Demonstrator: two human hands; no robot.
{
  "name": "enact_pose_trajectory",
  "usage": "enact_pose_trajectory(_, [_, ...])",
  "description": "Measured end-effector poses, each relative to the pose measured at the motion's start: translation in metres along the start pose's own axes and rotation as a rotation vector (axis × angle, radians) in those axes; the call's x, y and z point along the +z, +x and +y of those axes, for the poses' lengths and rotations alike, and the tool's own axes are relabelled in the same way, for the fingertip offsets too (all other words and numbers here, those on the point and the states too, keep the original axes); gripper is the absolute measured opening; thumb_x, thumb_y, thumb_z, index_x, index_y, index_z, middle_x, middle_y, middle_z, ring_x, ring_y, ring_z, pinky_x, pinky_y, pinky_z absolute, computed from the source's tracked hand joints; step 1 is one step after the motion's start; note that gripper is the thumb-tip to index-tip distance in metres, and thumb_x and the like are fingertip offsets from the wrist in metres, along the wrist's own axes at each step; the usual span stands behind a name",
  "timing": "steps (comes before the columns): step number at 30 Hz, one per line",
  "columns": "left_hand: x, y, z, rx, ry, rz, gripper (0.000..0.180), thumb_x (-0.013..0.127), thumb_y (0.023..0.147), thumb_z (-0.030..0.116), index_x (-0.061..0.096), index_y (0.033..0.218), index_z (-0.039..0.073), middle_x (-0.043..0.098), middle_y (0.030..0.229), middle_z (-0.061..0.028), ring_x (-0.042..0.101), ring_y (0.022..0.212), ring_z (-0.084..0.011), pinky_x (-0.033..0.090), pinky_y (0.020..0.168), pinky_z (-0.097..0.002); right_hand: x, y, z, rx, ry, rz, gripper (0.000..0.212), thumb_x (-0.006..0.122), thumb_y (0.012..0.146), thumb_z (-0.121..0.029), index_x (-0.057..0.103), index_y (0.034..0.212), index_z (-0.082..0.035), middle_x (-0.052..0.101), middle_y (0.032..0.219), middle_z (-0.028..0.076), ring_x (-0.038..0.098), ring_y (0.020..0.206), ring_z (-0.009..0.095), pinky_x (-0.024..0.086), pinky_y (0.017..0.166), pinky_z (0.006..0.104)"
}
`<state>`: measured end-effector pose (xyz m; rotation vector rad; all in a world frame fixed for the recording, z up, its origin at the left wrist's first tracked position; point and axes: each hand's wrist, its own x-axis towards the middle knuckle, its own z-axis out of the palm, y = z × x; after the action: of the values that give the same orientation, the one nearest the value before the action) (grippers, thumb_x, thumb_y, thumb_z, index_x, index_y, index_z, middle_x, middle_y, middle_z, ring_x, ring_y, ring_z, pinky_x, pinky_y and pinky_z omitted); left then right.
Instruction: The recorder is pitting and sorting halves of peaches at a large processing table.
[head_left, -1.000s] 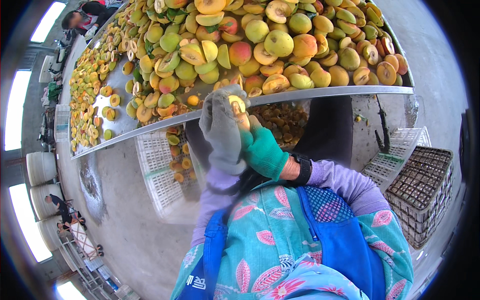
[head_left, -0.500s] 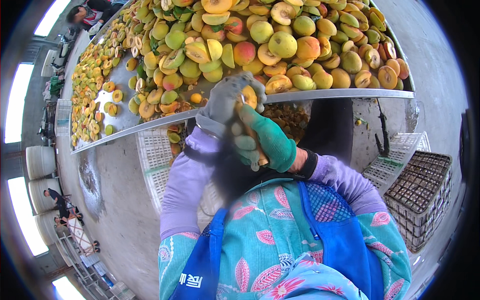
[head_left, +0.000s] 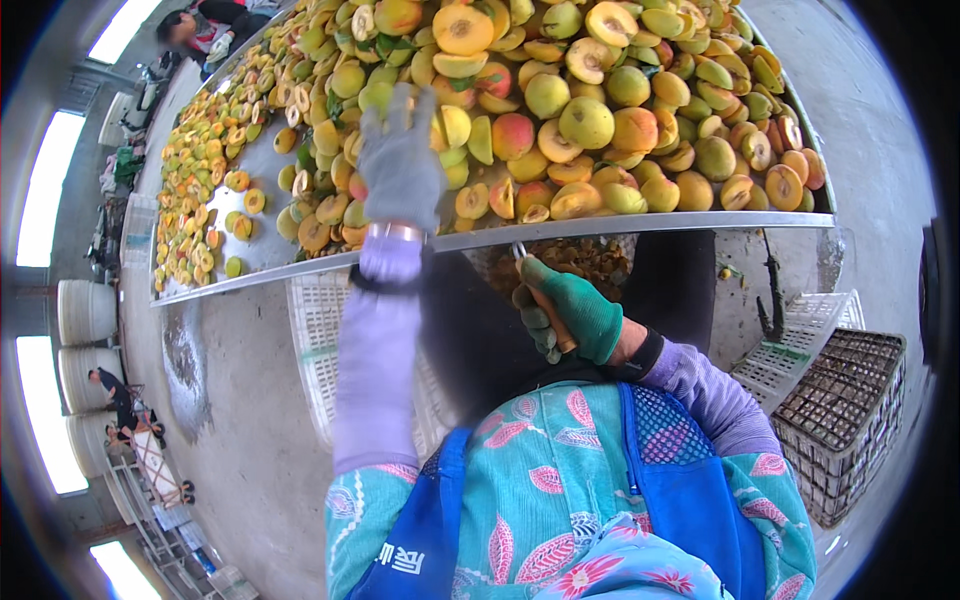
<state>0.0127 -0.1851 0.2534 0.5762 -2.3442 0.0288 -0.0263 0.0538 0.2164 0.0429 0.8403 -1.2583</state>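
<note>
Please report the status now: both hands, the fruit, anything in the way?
Left hand open over the fruit, contact unclear. Right hand closed on wooden-handled tool. Table rim between right hand and fruit.

Long silvery fruit table looks like smooth metal, kinda shiny at the rim. The slim brown-handled tool? Pretty smooth wood grip, metal tip. Green work glove is matt cloth, white slotted crate plastic.
</note>
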Motion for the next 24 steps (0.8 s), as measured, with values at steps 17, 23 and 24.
enact_pose_trajectory(17, [-0.021, -0.067, 0.063, -0.915, -1.726, -0.073, 0.047, 0.042, 0.097, 0.041, 0.051, 0.115, -0.001, 0.061, 0.105, -0.015, 0.061, 0.094, -0.0257, 0.052, 0.084, -0.0355, 0.021, 0.025, -0.019, -0.918, -1.382, 0.414, 0.033, 0.053, 0.092, -0.035, 0.048, 0.095, -0.002, 0.058, 0.063, 0.02, 0.059, 0.06, 0.04, 0.044, 0.051, 0.0473])
enact_pose_trajectory(23, [-0.022, -0.071, 0.073, -0.57, -1.099, -0.084, 0.043, 0.038, 0.099, 0.035, 0.052, 0.114, -0.003, 0.063, 0.102, -0.016, 0.063, 0.091, -0.0225, 0.052, 0.082, -0.0315, 0.028, 0.019, -0.021, -0.785, -1.259, 0.453, 0.037, 0.049, 0.094, -0.034, 0.047, 0.104, 0.001, 0.059, 0.066, 0.022, 0.059, 0.062, 0.041, 0.045, 0.053, 0.0481])
enact_pose_trajectory(24, [-0.02, -0.073, 0.073, -0.574, -1.098, -0.08, 0.043, 0.038, 0.099, 0.035, 0.052, 0.114, -0.003, 0.063, 0.102, -0.016, 0.063, 0.091, -0.0225, 0.052, 0.082, -0.0315, 0.028, 0.018, -0.02, -0.768, -1.269, 0.456, 0.036, 0.049, 0.094, -0.031, 0.046, 0.108, 0.002, 0.058, 0.063, 0.021, 0.059, 0.061, 0.04, 0.045, 0.052, 0.0469])
